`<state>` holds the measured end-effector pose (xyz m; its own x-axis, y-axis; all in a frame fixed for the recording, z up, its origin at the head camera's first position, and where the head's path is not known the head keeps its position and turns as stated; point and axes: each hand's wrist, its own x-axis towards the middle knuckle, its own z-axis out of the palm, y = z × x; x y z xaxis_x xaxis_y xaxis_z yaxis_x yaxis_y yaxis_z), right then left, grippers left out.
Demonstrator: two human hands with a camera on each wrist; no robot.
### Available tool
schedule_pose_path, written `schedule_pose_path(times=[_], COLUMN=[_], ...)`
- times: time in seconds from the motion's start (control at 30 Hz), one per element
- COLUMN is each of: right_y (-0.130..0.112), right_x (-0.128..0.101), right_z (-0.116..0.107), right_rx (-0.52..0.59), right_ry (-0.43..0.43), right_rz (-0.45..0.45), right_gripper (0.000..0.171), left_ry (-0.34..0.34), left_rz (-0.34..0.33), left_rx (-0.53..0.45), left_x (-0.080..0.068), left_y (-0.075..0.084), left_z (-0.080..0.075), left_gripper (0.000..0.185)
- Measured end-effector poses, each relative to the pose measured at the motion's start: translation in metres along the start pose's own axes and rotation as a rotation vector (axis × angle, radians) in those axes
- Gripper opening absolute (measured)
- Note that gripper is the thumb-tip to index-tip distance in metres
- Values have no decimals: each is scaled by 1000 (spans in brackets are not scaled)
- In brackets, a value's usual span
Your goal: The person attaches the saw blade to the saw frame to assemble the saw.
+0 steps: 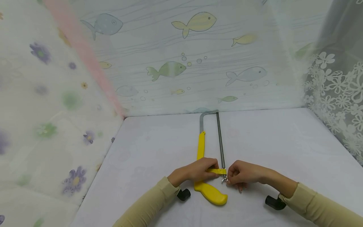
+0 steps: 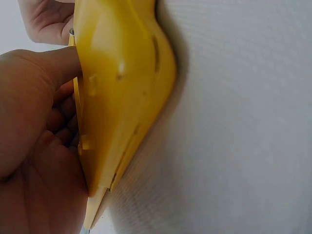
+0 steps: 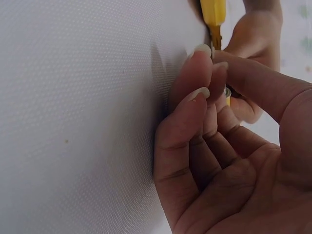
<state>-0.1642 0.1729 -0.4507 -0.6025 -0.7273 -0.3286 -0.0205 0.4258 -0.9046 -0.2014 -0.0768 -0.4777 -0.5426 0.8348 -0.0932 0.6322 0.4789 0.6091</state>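
fish-print backdrop [image 1: 195,53], flowered sheet [image 1: 54,107], perhaps lace [image 1: 338,86]

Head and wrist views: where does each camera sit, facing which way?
Head: head-worn, facing forward and down at the hacksaw; left hand, right hand, sleeves show.
Left wrist: worn there, facing the hacksaw's yellow body; both hands show.
Right wrist: worn there, facing the right hand's fingers; both hands show.
Wrist views share hands and hacksaw.

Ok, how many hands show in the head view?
2: the left hand grips the saw near its handle; the right hand is at the wing nut. Some fingers are partly hidden, but both hands show.
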Motion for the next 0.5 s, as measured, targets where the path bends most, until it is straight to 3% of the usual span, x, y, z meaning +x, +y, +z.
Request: schedule_pose_path(times=[0.5], right_y=[3], right_x=[2], right_z=[1], right_rx=[-11], right_ry=[-14], right_rz=[-12], right_gripper=[14], left_ry=[-1], left_rz=[2], left_rx=[-1], left_x=[0], left_y=[1], left_z=[0], left_gripper=[13])
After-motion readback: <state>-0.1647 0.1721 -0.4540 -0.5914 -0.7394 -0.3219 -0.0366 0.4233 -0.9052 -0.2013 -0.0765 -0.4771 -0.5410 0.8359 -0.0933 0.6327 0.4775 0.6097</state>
